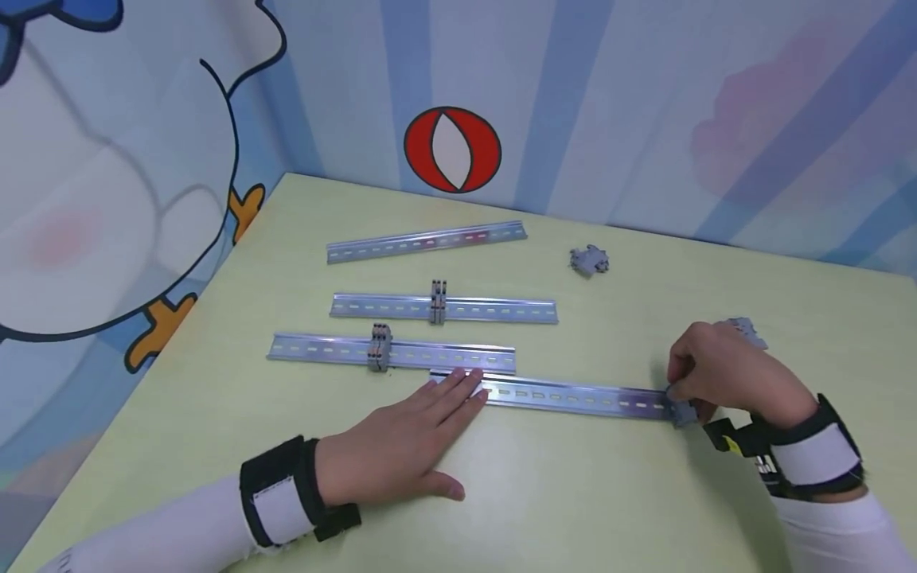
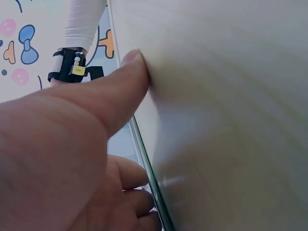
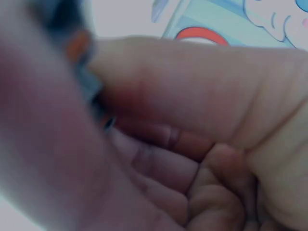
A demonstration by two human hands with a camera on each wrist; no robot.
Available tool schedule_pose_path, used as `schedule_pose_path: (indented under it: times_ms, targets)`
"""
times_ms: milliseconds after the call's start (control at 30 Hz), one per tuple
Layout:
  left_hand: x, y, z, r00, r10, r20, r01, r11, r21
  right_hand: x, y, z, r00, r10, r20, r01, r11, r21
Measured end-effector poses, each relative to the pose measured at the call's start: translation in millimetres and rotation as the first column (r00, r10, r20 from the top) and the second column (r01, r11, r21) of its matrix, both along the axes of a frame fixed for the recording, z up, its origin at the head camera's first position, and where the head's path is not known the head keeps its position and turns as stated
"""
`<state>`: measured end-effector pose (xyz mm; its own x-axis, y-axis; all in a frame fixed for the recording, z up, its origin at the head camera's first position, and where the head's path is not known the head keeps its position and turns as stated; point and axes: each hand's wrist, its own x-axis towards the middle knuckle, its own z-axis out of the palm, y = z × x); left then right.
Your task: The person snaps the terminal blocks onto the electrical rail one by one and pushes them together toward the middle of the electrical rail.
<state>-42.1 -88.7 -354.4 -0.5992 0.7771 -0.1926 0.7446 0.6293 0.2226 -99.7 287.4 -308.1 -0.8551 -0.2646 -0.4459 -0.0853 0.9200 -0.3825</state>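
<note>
A slotted metal DIN rail (image 1: 573, 396) lies nearest the person. My left hand (image 1: 401, 454) rests flat with straight fingers on its left end, the thumb spread onto the table; in the left wrist view that thumb (image 2: 127, 82) is extended too. At the rail's right end, my right hand (image 1: 738, 374) pinches a grey terminal block (image 1: 682, 412) between thumb and fingers. The block overlaps the rail's end in the head view. Close up in the right wrist view, the terminal block (image 3: 84, 72) shows orange parts and is partly hidden by the fingers.
Behind lie a DIN rail (image 1: 458, 355) with several terminal blocks (image 1: 380, 348), another rail (image 1: 501, 310) with terminal blocks (image 1: 438, 302), and a bare rail (image 1: 401, 246). Loose grey terminal blocks (image 1: 590, 260) lie at back right, more blocks (image 1: 747, 330) behind my right hand. A patterned wall (image 1: 573, 103) bounds the table.
</note>
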Motion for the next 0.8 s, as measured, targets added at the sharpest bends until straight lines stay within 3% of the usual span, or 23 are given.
schedule_pose_path:
  times_ms: [200, 367, 467, 633, 800]
  targets:
    - [-1.5, 1, -0.6, 1.0, 0.002, -0.006, -0.002, 1.0, 0.006, -5.2, 4, 1.4, 0.997, -0.003, 0.078, 0.004, 1.0, -0.015]
    - [-0.9, 1, -0.4, 1.0, 0.017, 0.002, -0.017, 1.0, 0.009, -11.8, 24, 10.1, 0.987, -0.007, 0.163, 0.021, 0.996, -0.086]
    - [-1.0, 0, -0.3, 1.0, 0.024, 0.017, -0.024, 1.0, 0.012, -14.1, 42, 15.4, 0.981, 0.041, 0.191, -0.01, 0.988, -0.157]
    - [-1.9, 0, -0.8, 1.0, 0.021, 0.022, -0.022, 1.0, 0.022, -14.1, 61, 11.1, 0.957, 0.187, 0.223, -0.103, 0.933, -0.344]
    - [-1.8, 0, -0.9, 1.0, 0.018, 0.011, -0.019, 0.999, 0.026, -17.5, 62, -0.9, 0.93, 0.203, 0.305, -0.046, 0.891, -0.452]
